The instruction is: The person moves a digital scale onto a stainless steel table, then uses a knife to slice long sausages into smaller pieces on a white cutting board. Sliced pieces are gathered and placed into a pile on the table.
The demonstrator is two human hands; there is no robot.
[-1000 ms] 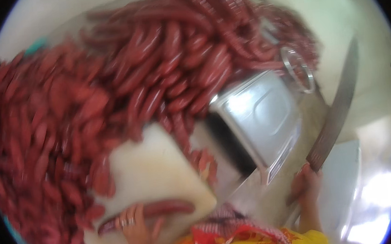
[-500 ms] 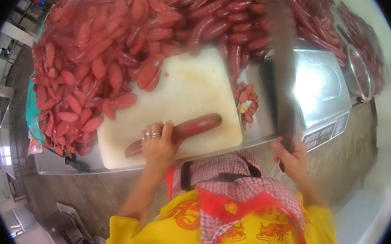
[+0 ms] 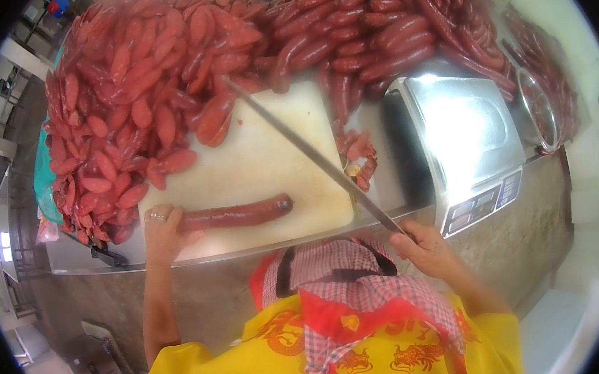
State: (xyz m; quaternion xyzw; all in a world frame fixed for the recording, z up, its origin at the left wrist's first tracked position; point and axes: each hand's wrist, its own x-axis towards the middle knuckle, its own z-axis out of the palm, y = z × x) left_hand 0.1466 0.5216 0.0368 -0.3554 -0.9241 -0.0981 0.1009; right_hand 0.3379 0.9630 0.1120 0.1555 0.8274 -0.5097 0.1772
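Note:
A thick dark-red sausage (image 3: 241,214) lies crosswise on the near part of a white cutting board (image 3: 206,174). My left hand (image 3: 164,231) is closed round its left end, near the board's left edge; that end is hidden in the grip. My right hand (image 3: 424,247) grips the handle of a long knife (image 3: 303,146) at the front edge of the table. The blade slants up to the left above the board, over and apart from the sausage, its tip reaching toward the pile of sliced sausage (image 3: 124,131) on the far left.
Whole sausages (image 3: 372,38) are heaped behind the board. Red scraps (image 3: 360,162) lie beside its right edge. A steel weighing scale (image 3: 465,130) stands on the right, with a round metal-rimmed bowl (image 3: 538,109) beyond it. A black handle (image 3: 110,257) pokes out at the left front edge.
My left hand has moved left and now holds the sausage by its left end; the sausage has shifted left too. The knife has swung from upright on the right to slanting over the board.

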